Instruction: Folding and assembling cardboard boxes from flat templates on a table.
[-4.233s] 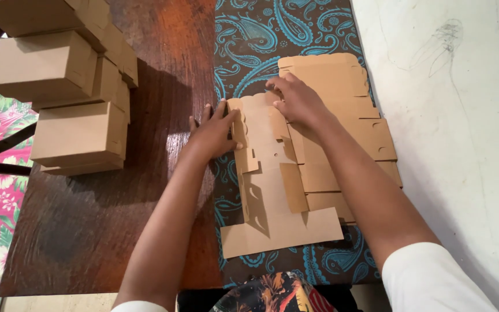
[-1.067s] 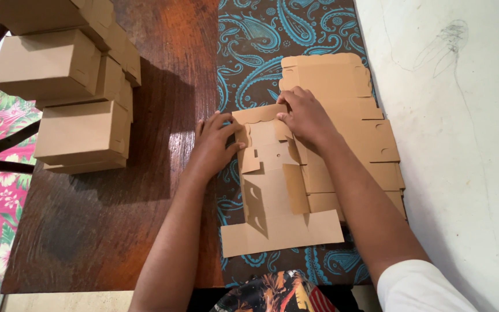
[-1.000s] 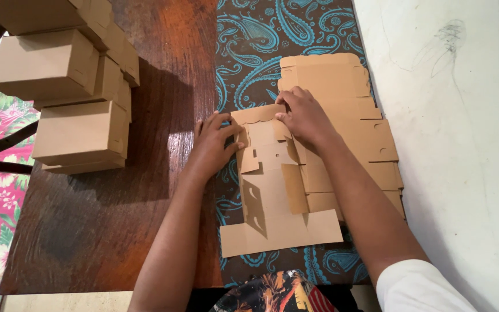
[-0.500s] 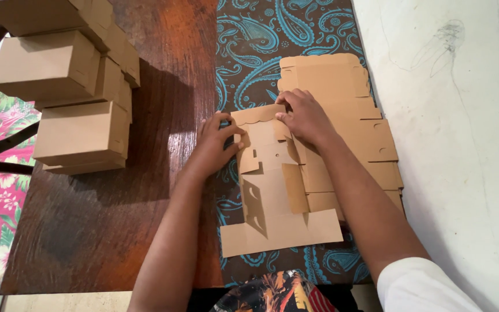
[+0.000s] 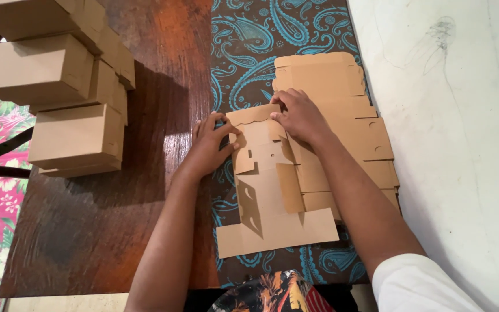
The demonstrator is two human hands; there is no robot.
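Cardboard folding at the table, hands now closing on the far flap

Table [image 5: 116, 219] of dark wood is carrying, at your left, the stack of finished brown boxes [image 5: 67, 92], which is sitting where it was a few seconds ago; the paisley cloth [image 5: 249, 40] is lying under the pile of flat blanks [image 5: 347, 115] at your right. You are working on the half-folded box blank [image 5: 272, 190], lying on the cloth near the table's front edge, partly over the pile. Compared with four seconds ago, your left hand [image 5: 209, 144] is sitting closer to the blank's scalloped far flap, fingers curled and pinching its left corner. Your right hand [image 5: 298, 115] is pressing the same flap from the other side, fingers bent on its edge. I judge the far flap is being folded, not yet tucked.
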